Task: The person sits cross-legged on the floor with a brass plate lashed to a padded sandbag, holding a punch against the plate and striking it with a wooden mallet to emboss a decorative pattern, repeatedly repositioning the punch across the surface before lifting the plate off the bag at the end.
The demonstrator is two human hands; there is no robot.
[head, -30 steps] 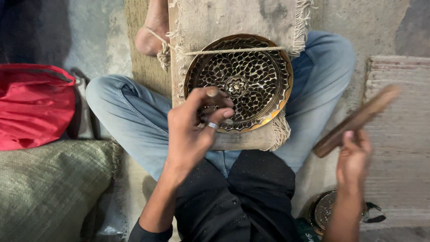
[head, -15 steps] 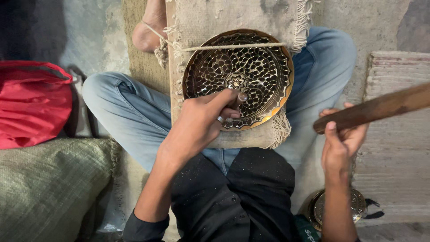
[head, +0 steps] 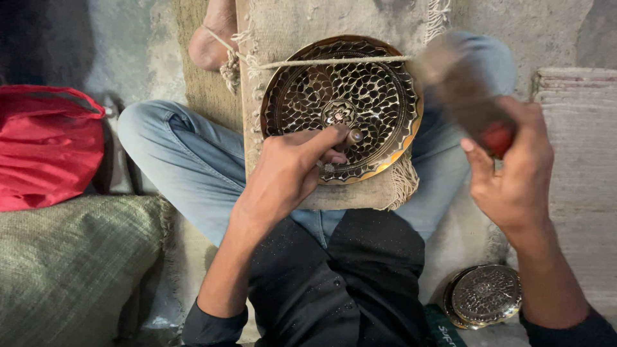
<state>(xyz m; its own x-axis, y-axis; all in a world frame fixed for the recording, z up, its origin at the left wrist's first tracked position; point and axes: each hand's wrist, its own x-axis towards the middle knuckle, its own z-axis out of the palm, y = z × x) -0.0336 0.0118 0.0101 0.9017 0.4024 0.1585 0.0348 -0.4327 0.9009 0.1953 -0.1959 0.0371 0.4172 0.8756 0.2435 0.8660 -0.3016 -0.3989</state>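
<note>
A round brass plate (head: pixel 379 83) with a dark engraved leaf pattern lies on a burlap-wrapped board (head: pixel 302 26) across my lap, tied down by a cord (head: pixel 321 62). My left hand (head: pixel 289 170) rests on the plate's near edge and pinches a small metal chisel (head: pixel 352 136) upright on the engraving. My right hand (head: pixel 511 173) grips a wooden mallet stick (head: pixel 459 83), blurred with motion, its head above the plate's right rim.
A red bag (head: pixel 45 144) lies at left, above a green woven sack (head: pixel 71 263). A small stack of engraved plates (head: pixel 485 295) sits on the floor by my right forearm. A striped mat (head: pixel 578 128) lies at right. A bare foot (head: pixel 212 38) holds the cord.
The right hand has swung the mallet in from the far right toward the plate. The left hand slid the chisel slightly right along the plate's near part.
</note>
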